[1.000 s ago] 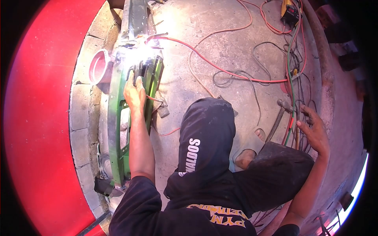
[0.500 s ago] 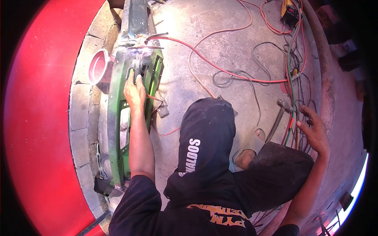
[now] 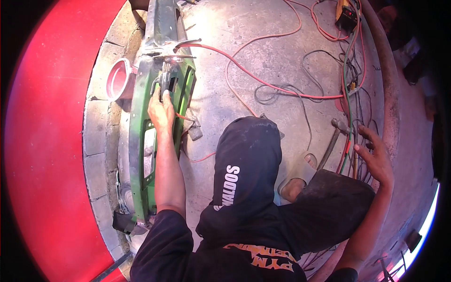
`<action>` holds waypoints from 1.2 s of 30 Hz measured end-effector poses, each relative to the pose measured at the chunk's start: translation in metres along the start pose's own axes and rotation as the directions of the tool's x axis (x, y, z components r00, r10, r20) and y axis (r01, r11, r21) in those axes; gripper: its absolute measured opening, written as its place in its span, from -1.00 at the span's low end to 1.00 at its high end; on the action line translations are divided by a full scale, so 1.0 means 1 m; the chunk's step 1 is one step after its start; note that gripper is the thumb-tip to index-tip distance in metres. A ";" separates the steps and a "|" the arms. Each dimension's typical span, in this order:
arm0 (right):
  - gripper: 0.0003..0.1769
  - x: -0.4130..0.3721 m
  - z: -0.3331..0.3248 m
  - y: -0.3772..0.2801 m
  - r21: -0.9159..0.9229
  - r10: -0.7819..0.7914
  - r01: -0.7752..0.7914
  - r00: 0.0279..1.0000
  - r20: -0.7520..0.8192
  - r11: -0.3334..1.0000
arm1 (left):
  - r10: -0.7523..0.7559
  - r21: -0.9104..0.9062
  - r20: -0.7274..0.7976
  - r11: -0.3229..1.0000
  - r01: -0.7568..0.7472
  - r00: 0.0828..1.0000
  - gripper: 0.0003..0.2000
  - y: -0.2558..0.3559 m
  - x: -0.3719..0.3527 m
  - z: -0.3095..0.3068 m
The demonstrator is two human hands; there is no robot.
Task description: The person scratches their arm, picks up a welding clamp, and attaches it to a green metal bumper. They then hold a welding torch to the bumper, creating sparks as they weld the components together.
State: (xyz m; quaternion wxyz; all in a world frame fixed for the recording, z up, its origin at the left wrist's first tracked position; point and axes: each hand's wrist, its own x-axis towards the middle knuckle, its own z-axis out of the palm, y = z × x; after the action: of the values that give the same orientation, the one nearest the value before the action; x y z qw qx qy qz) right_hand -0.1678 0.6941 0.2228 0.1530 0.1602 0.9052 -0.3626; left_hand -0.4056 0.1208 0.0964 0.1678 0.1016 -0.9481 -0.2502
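Observation:
My left hand (image 3: 160, 111) reaches forward and grips a dark welding electrode holder (image 3: 166, 82), whose tip rests on a long green metal frame (image 3: 137, 141) lying on the concrete floor. No arc is burning at the weld spot (image 3: 173, 58). A red cable (image 3: 244, 70) runs from that spot across the floor. My right hand (image 3: 376, 159) hovers open at the right, fingers spread, just above a bundle of coloured cables (image 3: 348, 150) and near a hammer (image 3: 332, 139). A black hooded cloth hangs in front of my chest.
A large red curved surface (image 3: 47, 150) fills the left, bordered by stone blocks (image 3: 96, 141). A pinkish pipe end (image 3: 118, 79) sits beside the frame. Loose red and grey cables (image 3: 291, 89) sprawl over the concrete. A yellow-black device (image 3: 346, 15) lies at top right. My sandalled foot (image 3: 296, 181) shows below.
The bright welding arc at the top of the green frame faded and has gone out. Both hands stay almost where they were.

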 end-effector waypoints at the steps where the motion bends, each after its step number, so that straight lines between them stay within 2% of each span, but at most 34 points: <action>1: -0.34 0.000 0.000 0.000 -0.003 0.000 0.000 1.000 0.000 1.000 | -0.006 0.002 0.003 1.000 0.006 1.000 -0.54 0.001 0.000 0.000; 36: -0.35 0.003 0.001 0.004 -0.008 -0.003 0.002 1.000 -0.013 1.000 | 0.022 0.003 -0.007 1.000 -0.022 1.000 -0.53 0.010 0.004 0.003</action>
State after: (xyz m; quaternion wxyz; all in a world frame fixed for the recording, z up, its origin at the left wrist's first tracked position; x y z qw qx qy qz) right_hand -0.1684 0.6970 0.2186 0.1474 0.1608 0.9077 -0.3583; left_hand -0.4113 0.1294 0.0998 0.1737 0.0921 -0.9490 -0.2465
